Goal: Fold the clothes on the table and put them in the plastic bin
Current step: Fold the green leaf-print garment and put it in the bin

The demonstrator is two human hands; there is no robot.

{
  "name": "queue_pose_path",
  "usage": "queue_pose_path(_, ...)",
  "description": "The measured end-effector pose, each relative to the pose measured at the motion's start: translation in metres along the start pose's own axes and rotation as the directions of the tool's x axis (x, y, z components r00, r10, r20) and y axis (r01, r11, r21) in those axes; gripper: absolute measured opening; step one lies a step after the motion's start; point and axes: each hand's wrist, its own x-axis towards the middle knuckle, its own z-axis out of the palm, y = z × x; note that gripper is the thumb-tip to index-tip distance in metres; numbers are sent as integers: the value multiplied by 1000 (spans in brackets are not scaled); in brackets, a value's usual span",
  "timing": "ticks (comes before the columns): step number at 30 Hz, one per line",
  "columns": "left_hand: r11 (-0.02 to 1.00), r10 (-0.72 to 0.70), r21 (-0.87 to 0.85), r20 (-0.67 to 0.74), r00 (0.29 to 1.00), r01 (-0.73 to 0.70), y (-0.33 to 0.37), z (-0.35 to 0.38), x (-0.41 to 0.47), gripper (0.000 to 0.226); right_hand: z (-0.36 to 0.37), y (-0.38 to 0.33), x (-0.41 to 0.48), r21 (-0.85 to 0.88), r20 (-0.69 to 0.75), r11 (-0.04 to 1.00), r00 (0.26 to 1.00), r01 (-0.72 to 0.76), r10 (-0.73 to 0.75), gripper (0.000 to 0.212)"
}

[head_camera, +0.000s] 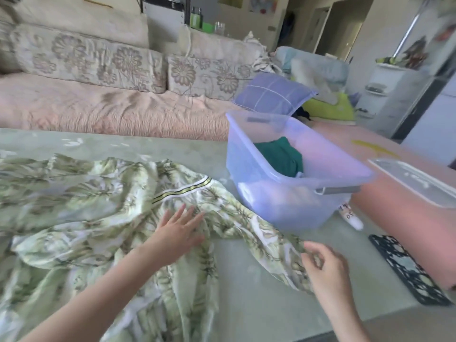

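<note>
A large green-and-white leaf-print garment (81, 218) lies spread and wrinkled over the left and middle of the table (259, 299). My left hand (179, 230) rests flat on it with fingers straight, near a striped band. My right hand (323, 265) pinches the garment's right end between thumb and fingers, close to the table surface. The clear bluish plastic bin (278, 198) stands at the right back of the table, with a dark green folded cloth (281, 156) inside.
The bin's clear lid (417, 181) lies on a pink surface at the right. A black patterned mat (409, 270) and a small white bottle (351, 217) lie beside the bin. Behind the table runs a sofa (111, 107) with floral cushions and a purple pillow (274, 95).
</note>
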Motion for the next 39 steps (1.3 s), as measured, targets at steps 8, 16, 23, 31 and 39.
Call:
queue_pose_path(8,993,-116,-17,12,993,117,5,19,11,61,-19,39,16,-361,225,890,900,-278,372,41)
queue_pose_path(16,786,-44,-603,-271,961,-134,82,-28,-20,24,-1,-28,10,530,186,801,960,-279,211,12)
queue_pose_path(23,94,-74,-991,92,993,98,126,-44,-45,33,-1,-85,-11,768,361,556,932,-317,33,15)
queue_pose_path(31,73,-390,-988,94,916,133,55,-56,-59,55,34,-117,-35,749,538,617,764,-241,-356,47)
queue_pose_path(39,265,-530,-947,16,848,184,-44,-76,-62,69,90,-113,49,489,501,866,779,105,-377,45)
